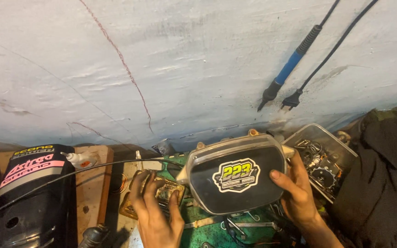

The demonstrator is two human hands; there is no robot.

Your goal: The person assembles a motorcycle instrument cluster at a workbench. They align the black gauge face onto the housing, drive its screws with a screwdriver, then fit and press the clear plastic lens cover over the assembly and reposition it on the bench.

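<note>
While my right hand [295, 190] gripped the lens housing [235, 179] upright for viewing, my left hand [155, 204] pressed loosely-spread fingers on a gauge part [168, 193].

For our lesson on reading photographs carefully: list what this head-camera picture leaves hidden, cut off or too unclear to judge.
1. Head view: the underside of the dark oval panel, which faces away; the right hand covers its right edge.
2. The flat brownish thing under the left hand, mostly covered by the fingers.
3. The clear box's small parts, too tiny and dim.
4. Both forearms, cut by the bottom edge.
</note>
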